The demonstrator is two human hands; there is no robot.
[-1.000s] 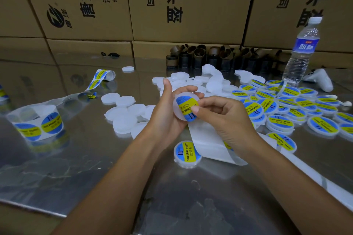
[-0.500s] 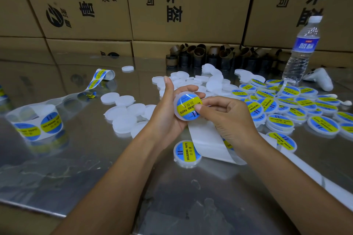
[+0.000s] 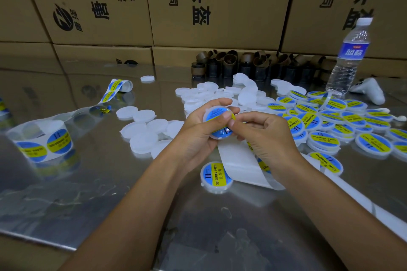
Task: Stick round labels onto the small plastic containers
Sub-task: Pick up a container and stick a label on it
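Head view: left hand [image 3: 196, 130] cups small container [image 3: 217, 125] above the table [image 3: 110, 193] — steadying it — while right hand [image 3: 264, 136], fingers curled, thumb-presses round label [image 3: 214, 114] flat so it sticks.

The metal table [image 3: 99, 193] lies bare at near left and near centre, broken only by one labelled container [image 3: 217, 177] and the backing strip [image 3: 240, 160] running near right. Unlabelled containers [image 3: 143, 132] crowd the middle, a labelled heap [image 3: 330, 121] the right. Cardboard tubes [image 3: 231, 61], a water bottle [image 3: 349, 59] and stacked boxes [image 3: 242, 6] close the far side; a label roll [image 3: 44, 141] stands left.
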